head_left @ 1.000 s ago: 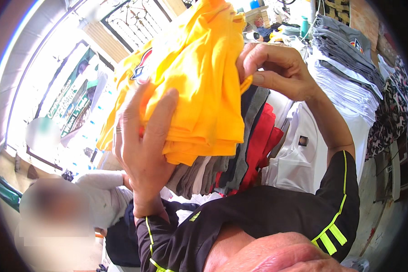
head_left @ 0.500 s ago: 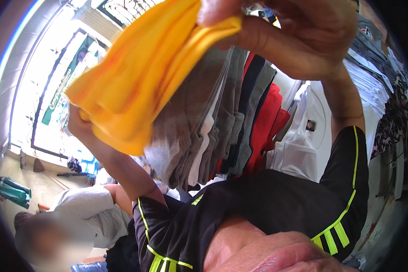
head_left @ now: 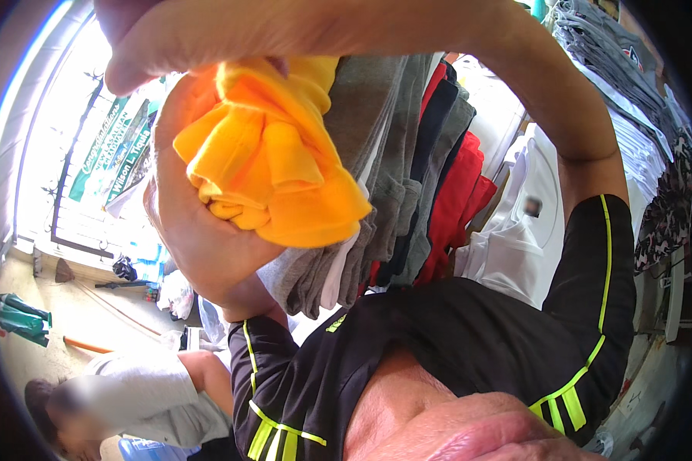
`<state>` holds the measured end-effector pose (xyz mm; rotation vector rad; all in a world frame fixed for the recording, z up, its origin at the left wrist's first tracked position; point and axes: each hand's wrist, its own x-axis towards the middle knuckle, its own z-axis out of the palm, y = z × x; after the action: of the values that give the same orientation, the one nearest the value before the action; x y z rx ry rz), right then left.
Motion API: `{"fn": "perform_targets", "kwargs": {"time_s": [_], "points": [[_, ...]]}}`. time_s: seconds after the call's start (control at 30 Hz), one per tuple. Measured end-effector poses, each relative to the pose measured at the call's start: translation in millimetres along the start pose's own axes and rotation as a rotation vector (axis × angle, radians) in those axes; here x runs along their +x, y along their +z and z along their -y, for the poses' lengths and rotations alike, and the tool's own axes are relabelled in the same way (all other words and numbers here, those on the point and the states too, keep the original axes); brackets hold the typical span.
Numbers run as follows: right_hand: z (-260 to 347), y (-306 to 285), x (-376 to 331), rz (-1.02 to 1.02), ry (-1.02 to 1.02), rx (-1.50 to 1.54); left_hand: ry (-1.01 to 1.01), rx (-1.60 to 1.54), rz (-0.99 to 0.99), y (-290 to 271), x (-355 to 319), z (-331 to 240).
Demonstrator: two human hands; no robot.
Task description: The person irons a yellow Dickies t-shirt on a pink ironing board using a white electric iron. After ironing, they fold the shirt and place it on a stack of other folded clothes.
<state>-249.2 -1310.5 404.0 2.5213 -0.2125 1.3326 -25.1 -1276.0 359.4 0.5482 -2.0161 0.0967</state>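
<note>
Bunched in folds, a soft yellow cloth [head_left: 284, 177] is held up before me by my left hand [head_left: 196, 207]. Its palm and fingers cup the cloth from the left and below, and some fingers are hidden behind it. My right hand [head_left: 150, 38] reaches across the top of the view, just above the cloth. A thumb or finger tip of it shows at the upper left, while the other fingers are cut off by the frame edge, so their grip cannot be made out. Whether the cloth is a garment does not show.
Behind the cloth stand folded grey garments [head_left: 365, 115], with red ones [head_left: 457, 200] and white shirts [head_left: 515, 230] to the right. More folded clothes [head_left: 615, 115] are stacked at far right. A person in a grey shirt [head_left: 146, 384] is at lower left, below a barred window [head_left: 77, 177].
The yellow cloth has gone from hanging stretched between both hands to a bunch in my left hand. My right hand has moved left across the top. The person at lower left has shifted.
</note>
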Motion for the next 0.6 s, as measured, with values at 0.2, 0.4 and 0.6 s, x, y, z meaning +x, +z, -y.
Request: {"fn": "perform_targets", "kwargs": {"time_s": [0.2,0.4,0.6], "points": [[18.4,-13.8,24.6,-0.125,-0.035,0.349,0.197,0.205,-0.091,10.5,2.4,4.2],[8.2,-43.6,4.4,-0.158,0.113,0.415,0.143,-0.028,-0.21,0.3,20.3,42.5],[-44.1,-53.8,-69.4,0.137,0.209,-0.552,0.112,0.008,-0.205,-11.4,22.8,50.9]]}}
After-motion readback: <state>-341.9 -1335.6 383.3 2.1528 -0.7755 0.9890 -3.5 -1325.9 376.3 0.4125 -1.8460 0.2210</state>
